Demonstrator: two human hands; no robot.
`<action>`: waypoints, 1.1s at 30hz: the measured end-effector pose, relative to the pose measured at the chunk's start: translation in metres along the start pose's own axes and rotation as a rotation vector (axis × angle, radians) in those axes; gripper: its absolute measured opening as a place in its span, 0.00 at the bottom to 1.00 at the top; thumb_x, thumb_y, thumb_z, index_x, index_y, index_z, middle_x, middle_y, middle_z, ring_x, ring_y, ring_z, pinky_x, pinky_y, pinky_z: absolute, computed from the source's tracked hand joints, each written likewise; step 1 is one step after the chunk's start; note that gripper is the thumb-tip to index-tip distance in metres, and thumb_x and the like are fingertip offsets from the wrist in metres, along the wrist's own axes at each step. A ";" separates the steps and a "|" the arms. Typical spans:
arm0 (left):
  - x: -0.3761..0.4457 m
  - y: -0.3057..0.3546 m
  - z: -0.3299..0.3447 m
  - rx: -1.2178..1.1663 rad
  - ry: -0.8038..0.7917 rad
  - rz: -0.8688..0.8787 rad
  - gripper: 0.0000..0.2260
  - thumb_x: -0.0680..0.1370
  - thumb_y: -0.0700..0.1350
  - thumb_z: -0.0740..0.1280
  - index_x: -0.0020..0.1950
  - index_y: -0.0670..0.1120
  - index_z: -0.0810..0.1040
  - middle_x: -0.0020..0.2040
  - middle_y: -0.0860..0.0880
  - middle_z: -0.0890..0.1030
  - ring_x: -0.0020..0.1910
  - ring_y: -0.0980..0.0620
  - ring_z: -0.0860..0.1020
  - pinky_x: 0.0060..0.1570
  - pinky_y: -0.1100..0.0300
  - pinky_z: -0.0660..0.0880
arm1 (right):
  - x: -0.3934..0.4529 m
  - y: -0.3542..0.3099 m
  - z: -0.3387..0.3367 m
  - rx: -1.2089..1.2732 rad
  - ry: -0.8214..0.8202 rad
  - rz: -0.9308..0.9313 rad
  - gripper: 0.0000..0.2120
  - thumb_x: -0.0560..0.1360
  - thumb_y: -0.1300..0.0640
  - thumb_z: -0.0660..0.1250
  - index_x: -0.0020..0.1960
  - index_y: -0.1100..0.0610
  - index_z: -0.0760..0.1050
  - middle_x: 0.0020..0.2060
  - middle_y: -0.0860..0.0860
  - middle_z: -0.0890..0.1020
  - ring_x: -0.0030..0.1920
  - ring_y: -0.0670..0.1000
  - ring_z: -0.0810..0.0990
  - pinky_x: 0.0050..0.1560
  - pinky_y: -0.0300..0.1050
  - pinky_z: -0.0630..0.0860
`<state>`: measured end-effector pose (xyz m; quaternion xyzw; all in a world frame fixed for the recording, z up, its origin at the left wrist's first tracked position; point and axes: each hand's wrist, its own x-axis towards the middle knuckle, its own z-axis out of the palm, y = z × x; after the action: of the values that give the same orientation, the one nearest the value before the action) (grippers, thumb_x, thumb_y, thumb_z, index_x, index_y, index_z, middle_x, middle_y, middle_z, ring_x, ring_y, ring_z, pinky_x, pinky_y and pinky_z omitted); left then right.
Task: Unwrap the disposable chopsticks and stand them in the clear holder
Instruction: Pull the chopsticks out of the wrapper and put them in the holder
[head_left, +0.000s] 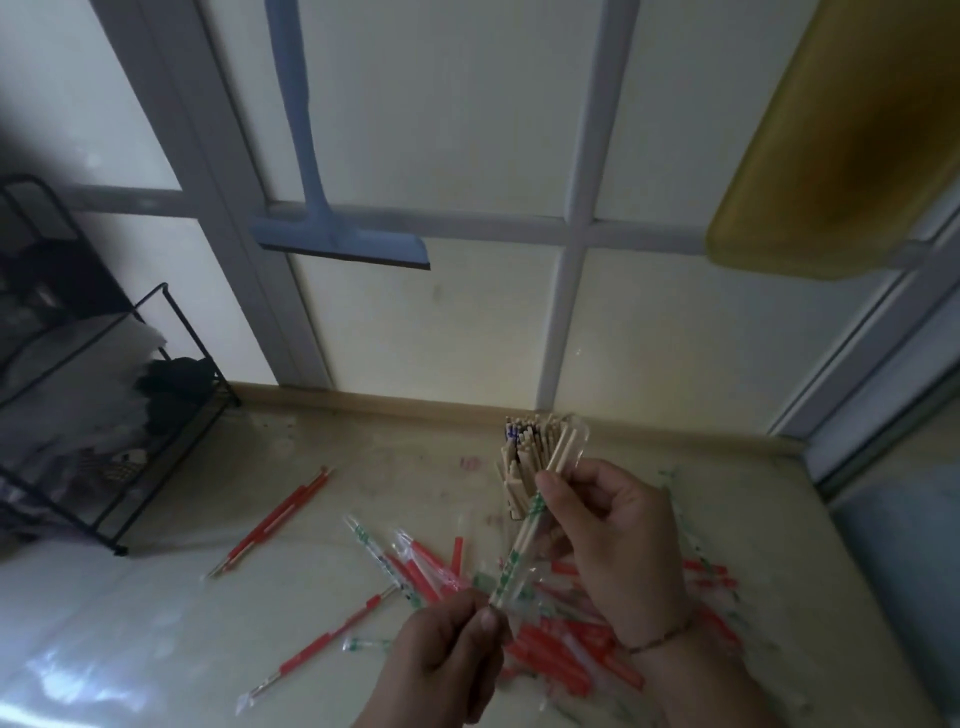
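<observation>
A single head-worn wide-angle view looks forward and down, close over the glossy cream table, facing its far edge and the grey-framed panelled wall.

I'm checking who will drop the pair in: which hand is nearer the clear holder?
Right. The right hand pinches the green-printed chopsticks just in front of the clear holder; the left hand grips their lower end, farther toward the person.

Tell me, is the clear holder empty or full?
Nearly full: the holder is packed with upright bare chopsticks, tips crowded together at its top.
</observation>
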<state>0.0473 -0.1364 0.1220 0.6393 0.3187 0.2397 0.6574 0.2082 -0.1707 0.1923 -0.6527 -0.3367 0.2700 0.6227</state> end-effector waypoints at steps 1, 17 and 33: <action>-0.001 0.001 0.002 0.006 -0.004 -0.005 0.12 0.77 0.50 0.61 0.36 0.51 0.78 0.24 0.45 0.72 0.24 0.50 0.67 0.26 0.61 0.63 | -0.002 -0.001 -0.002 0.001 -0.003 -0.003 0.10 0.68 0.49 0.70 0.38 0.57 0.80 0.28 0.54 0.83 0.26 0.54 0.81 0.27 0.44 0.79; -0.006 0.013 0.035 -0.126 -0.025 -0.089 0.17 0.76 0.51 0.62 0.41 0.36 0.70 0.24 0.49 0.66 0.21 0.55 0.61 0.24 0.66 0.57 | -0.011 -0.003 -0.031 -0.054 0.023 -0.082 0.07 0.74 0.58 0.70 0.38 0.58 0.80 0.30 0.52 0.84 0.29 0.50 0.83 0.29 0.41 0.79; 0.016 0.073 0.037 -0.430 -0.234 -0.248 0.12 0.77 0.47 0.62 0.46 0.38 0.76 0.32 0.42 0.77 0.26 0.49 0.76 0.26 0.61 0.74 | 0.054 -0.009 -0.023 -0.130 -0.020 0.065 0.09 0.75 0.58 0.70 0.37 0.58 0.79 0.25 0.50 0.82 0.26 0.50 0.82 0.29 0.45 0.81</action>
<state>0.0923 -0.1455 0.1917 0.4645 0.2582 0.1439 0.8348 0.2590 -0.1437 0.2068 -0.6996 -0.3382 0.2741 0.5666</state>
